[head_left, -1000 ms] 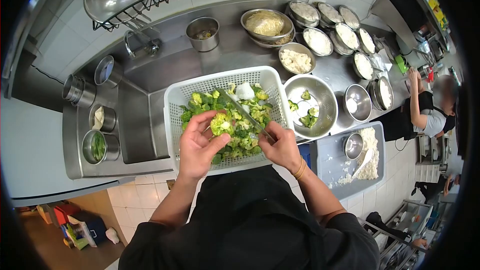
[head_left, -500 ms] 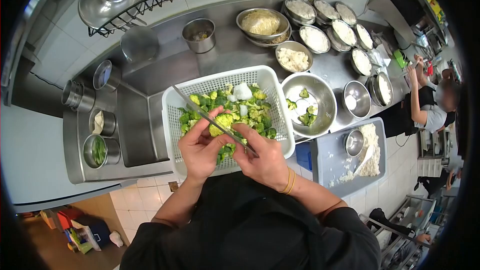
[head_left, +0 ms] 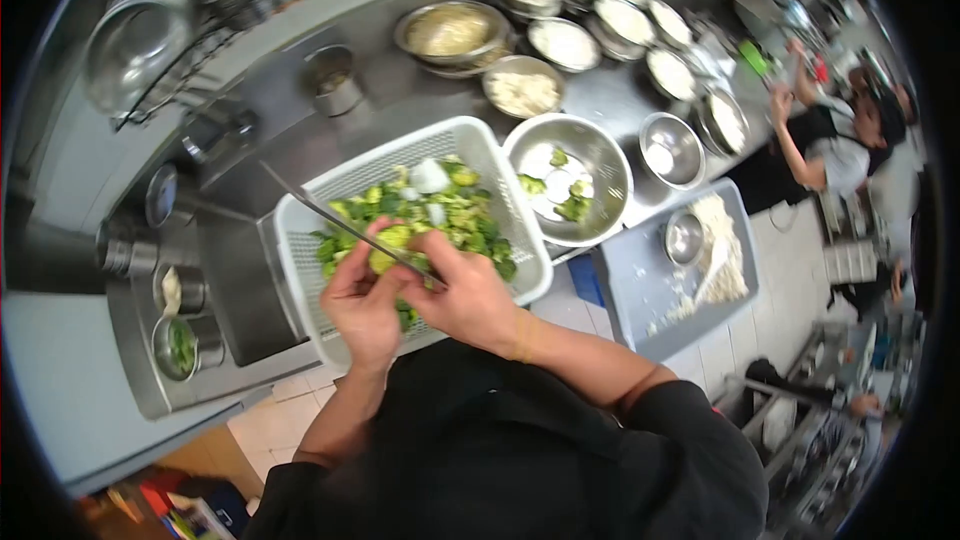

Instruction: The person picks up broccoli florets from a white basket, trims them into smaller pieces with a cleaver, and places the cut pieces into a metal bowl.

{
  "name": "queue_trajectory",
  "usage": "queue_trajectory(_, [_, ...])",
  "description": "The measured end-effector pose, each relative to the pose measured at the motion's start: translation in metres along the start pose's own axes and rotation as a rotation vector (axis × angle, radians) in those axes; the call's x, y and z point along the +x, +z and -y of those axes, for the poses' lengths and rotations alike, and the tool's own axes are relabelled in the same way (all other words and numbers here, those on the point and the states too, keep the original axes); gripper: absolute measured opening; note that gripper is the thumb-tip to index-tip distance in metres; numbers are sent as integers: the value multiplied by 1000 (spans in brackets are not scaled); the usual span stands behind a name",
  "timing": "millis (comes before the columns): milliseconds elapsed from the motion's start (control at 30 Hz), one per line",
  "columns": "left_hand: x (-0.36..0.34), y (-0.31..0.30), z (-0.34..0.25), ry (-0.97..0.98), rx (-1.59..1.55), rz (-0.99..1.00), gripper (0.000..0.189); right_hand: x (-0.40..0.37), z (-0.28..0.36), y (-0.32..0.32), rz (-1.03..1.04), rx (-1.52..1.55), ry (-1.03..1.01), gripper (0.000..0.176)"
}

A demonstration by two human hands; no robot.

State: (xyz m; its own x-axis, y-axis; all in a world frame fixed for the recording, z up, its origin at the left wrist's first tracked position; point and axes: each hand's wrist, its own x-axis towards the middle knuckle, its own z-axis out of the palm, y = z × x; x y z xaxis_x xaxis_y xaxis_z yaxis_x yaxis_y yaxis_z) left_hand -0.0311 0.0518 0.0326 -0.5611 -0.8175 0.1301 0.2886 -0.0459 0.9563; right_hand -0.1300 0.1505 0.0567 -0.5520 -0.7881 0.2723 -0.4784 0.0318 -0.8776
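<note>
over the white basket (head_left: pixel 515 220), a bright yellow-green broccoli floret (head_left: pixel 396 237) shows.

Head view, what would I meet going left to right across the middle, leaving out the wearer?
Pot of greens, sink, white basket, big steel bowl, grey tub, co-worker.

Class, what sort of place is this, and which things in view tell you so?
Probably a commercial kitchen: a steel sink is set into a long counter that bears many metal bowls, a white basket holds broccoli, and a second person stands further along.
</note>
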Motion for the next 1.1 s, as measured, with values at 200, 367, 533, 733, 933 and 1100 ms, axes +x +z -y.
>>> queue_trajectory(200, [11,1,22,-53,-52,84,47,4,-35,2,-40,112,99,30])
queue_trajectory(367, [32,21,47,-183,76,146,44,-7,-39,-35,-151,236,333,32])
queue_trajectory(533, [49,92,81,-254,118,404,40,-19,-31,-92,-251,253,416,26])
queue_trajectory(733, [53,85,134,-88,369,584,38,3,-25,-114,-124,474,473,17])
queue_trajectory(933, [90,-35,113,121,1251,193,32,36,-66,-78,48,621,624,15])
queue_trajectory(1100, [110,-96,115,14,1497,208,43,57,-139,-8,255,986,789,19])
